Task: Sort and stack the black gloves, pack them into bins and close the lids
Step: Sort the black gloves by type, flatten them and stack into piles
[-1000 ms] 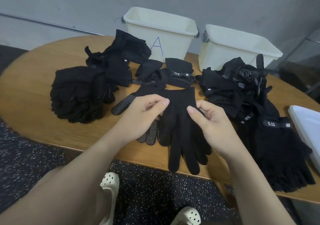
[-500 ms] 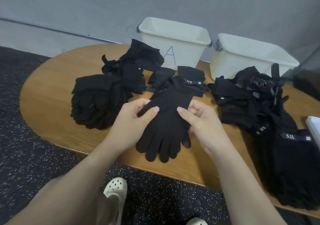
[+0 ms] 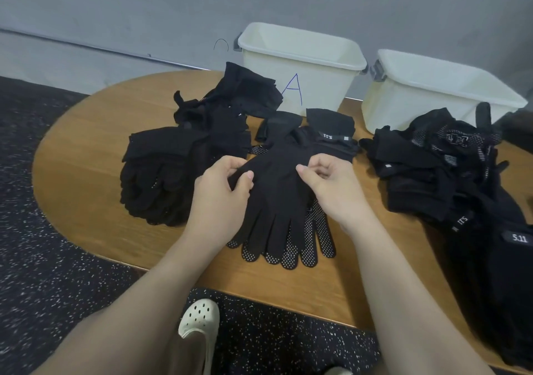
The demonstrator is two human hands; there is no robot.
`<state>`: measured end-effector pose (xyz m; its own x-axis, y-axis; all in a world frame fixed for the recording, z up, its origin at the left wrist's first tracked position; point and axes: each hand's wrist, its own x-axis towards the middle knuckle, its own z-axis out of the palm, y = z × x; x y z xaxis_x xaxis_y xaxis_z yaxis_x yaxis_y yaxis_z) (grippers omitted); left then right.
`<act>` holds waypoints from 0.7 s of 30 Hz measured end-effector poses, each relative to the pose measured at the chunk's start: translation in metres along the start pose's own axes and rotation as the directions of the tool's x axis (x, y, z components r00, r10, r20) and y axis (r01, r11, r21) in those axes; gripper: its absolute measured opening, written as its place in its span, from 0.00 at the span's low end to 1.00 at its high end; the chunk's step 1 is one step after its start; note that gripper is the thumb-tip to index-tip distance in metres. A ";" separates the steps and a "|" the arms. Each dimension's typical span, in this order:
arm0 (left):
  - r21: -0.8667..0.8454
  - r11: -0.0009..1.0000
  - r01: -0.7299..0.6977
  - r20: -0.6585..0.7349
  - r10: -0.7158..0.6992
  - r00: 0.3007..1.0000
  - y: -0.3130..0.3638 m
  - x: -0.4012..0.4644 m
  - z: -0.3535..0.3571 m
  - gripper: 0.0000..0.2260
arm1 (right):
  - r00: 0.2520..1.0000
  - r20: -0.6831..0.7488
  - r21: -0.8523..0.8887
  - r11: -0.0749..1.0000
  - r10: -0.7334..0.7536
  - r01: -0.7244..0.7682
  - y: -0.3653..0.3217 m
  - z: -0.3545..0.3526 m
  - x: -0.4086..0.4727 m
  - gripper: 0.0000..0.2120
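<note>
Near the surface (image 3: 86, 149) edge, left hand (image 3: 219, 190) and right hand (image 3: 331, 187) pinch a plain glove (image 3: 277, 198) over a dotted one (image 3: 314, 239); careless release could skew the pair

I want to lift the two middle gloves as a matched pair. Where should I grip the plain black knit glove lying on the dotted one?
Probably at the cuff end of the plain black knit glove, coming from both sides as the left hand and right hand do. Its cuff points at the lettered white plastic bin, while its fingers overlap the dotted black glove and would flop.
</note>
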<state>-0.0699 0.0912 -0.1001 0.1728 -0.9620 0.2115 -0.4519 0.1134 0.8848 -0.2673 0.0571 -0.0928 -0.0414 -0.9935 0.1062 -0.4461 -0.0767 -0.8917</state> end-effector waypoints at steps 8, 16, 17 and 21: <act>0.091 0.996 0.010 0.012 -0.011 1.000 -0.006 0.008 -0.001 0.09 | 1.000 -0.003 -0.165 0.986 0.004 -0.004 0.005 0.009 0.005 0.15; 0.247 0.968 -0.047 -0.031 0.056 0.998 -0.009 0.008 0.000 0.10 | 0.996 -0.082 -0.294 0.956 -0.029 0.003 0.008 0.017 0.005 0.08; 0.268 0.960 -0.076 -0.027 0.086 0.996 -0.009 0.008 0.000 0.11 | 0.994 -0.106 -0.299 0.954 -0.027 -0.006 0.008 0.017 0.005 0.06; 0.338 0.927 -0.161 0.010 0.167 0.986 -0.010 0.004 0.003 0.12 | 0.991 -0.132 -0.297 0.955 -0.022 -0.018 0.008 0.020 0.004 0.23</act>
<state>-0.0670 0.0851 -0.1089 0.0858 -0.9321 0.3519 -0.7425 0.1757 0.6464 -0.2532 0.0508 -0.1081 -0.1489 -0.9717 0.1832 -0.6909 -0.0303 -0.7223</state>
